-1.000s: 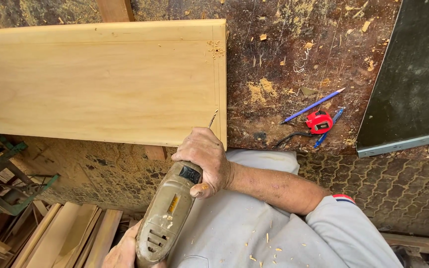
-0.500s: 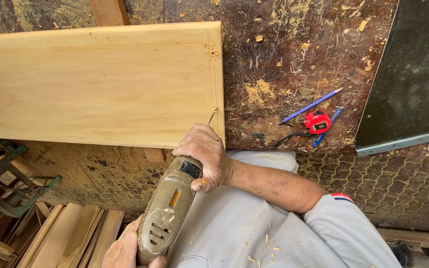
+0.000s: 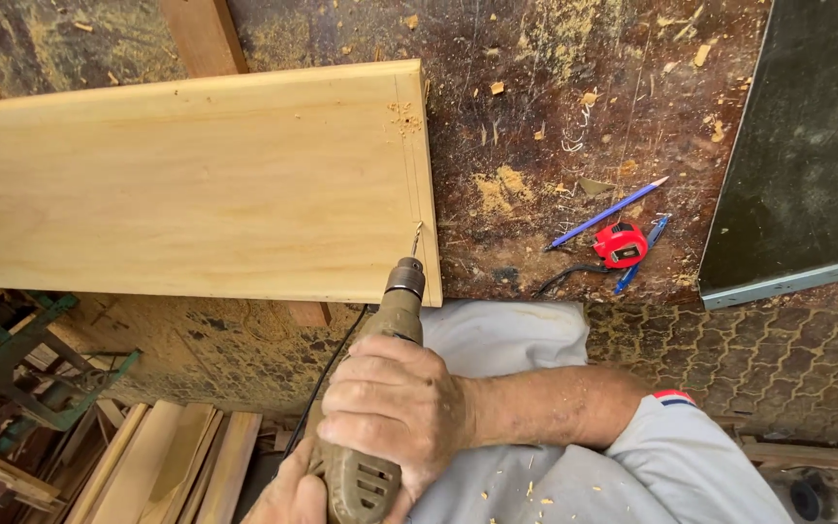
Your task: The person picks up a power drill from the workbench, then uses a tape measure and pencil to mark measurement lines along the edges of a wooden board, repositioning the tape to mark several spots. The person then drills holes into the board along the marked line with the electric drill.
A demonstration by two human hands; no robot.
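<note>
The drill point(image 3: 380, 388) has swung upright — its bit now touches the single pale plank point(image 3: 196, 184) ahead of the fingers. Right hand point(image 3: 395, 408) wraps the worn body; left hand point(image 3: 288, 490) grips below, fingers hidden — one red tape measure point(image 3: 621, 243) lies well apart.

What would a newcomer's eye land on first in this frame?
First the corded drill at lower centre, gripped by the right hand with the left hand at its rear, its bit tip at the near right corner of the pale wooden board. The board covers the left of the dusty workbench. To the right lie a red tape measure and a blue pencil.
</note>
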